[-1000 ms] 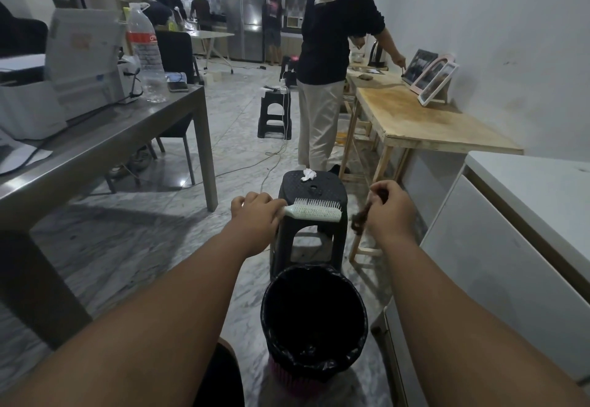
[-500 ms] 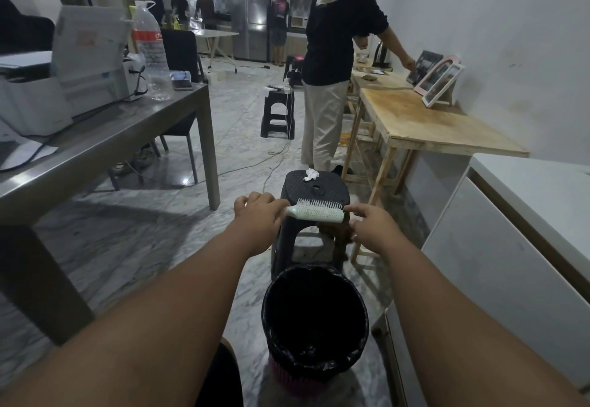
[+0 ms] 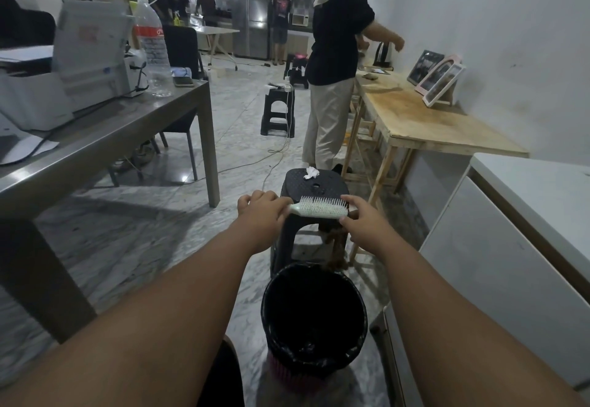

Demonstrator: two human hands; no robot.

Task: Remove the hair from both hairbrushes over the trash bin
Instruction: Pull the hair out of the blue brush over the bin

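Observation:
A pale green hairbrush [image 3: 319, 210] lies level, bristles up, above and just beyond the trash bin [image 3: 271, 311], which is lined with a black bag. My left hand [image 3: 263, 212] is closed around the brush's handle. My right hand [image 3: 362, 221] is at the far end of the brush head, forefinger over the bristles and thumb under the tip. A brown hair clump [image 3: 335, 247] hangs from under that hand down to the bin's far rim. No second hairbrush is in view.
A black stool [image 3: 332, 184] with a crumpled white tissue [image 3: 310, 172] stands right behind the bin. A white cabinet [image 3: 510, 247] is close on the right, a grey table [image 3: 95, 138] on the left. A person [image 3: 332, 87] stands at a wooden table [image 3: 431, 119].
My right hand, which held a hair clump off to the right of the brush, has come back to the brush's tip. The clump now dangles lower over the bin. The left hand stays put.

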